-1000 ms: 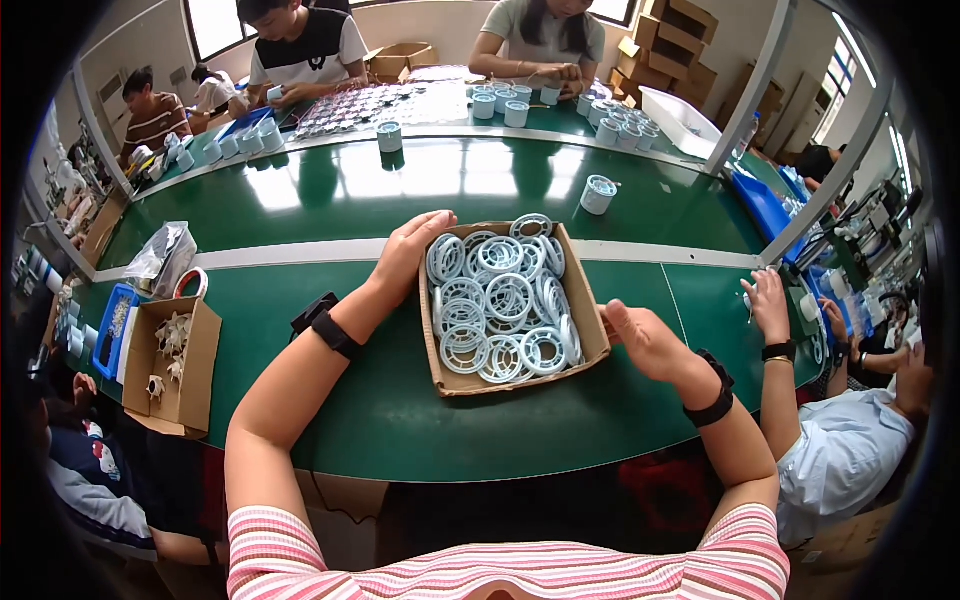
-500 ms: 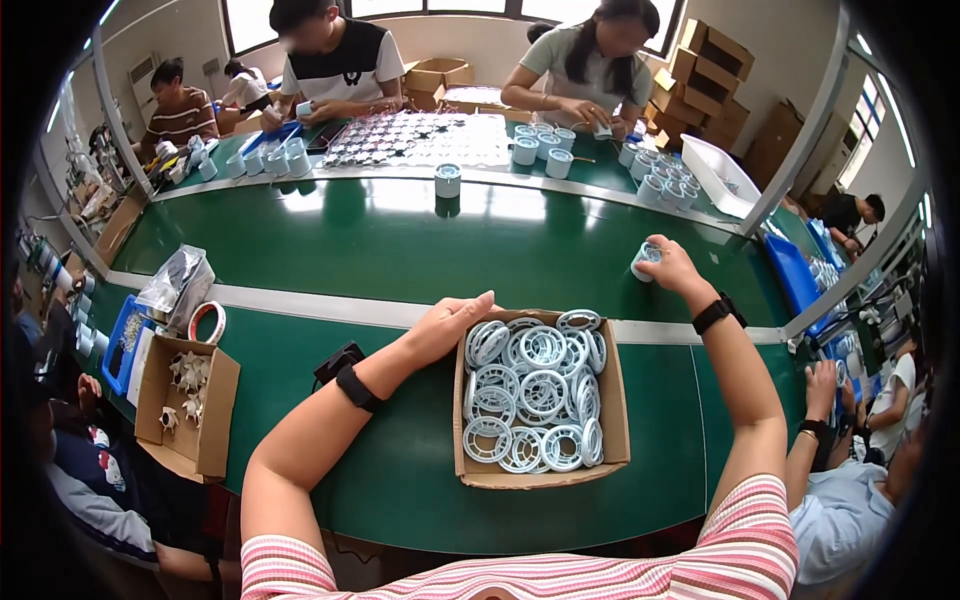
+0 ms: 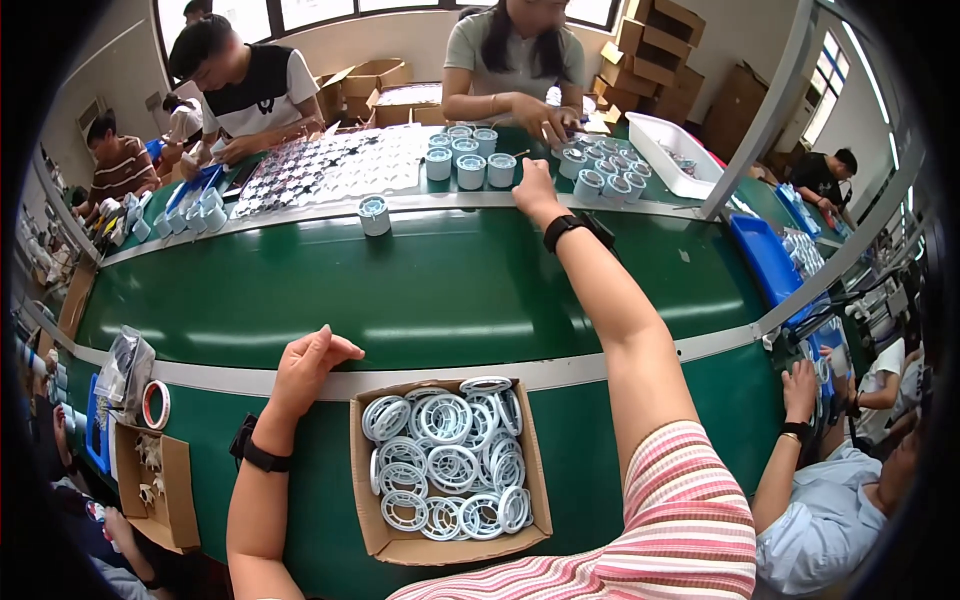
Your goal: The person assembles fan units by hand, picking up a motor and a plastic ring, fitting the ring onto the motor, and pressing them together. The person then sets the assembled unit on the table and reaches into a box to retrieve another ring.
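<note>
My right hand (image 3: 535, 187) reaches across the green belt to the far-side worktop. It is immediately right of a pale blue cup-shaped part (image 3: 501, 171), which stands upright in a cluster of similar parts. No finger crosses that part's visible front; my fingers look bunched, and their tips are hidden by the hand. On the near side, my left hand (image 3: 310, 368) holds nothing, thumb raised and fingers loosely bent apart from it. It hovers by the pale belt edge, left of an open cardboard box (image 3: 540, 490) heaped with pale blue spoked rings (image 3: 452, 468).
A single cup-shaped part (image 3: 374, 216) stands on the belt (image 3: 250, 290). Beyond are a white tray (image 3: 655, 150) and two people working. A smaller cardboard box (image 3: 180, 490), a tape roll (image 3: 156, 404) and a plastic bag (image 3: 124, 368) lie left. A metal post (image 3: 765, 110) rises right.
My right hand has carried a cup-shaped part from the belt's right to the far cluster, where one more stands. My left hand has come off the ring box. The whole view has shifted.
</note>
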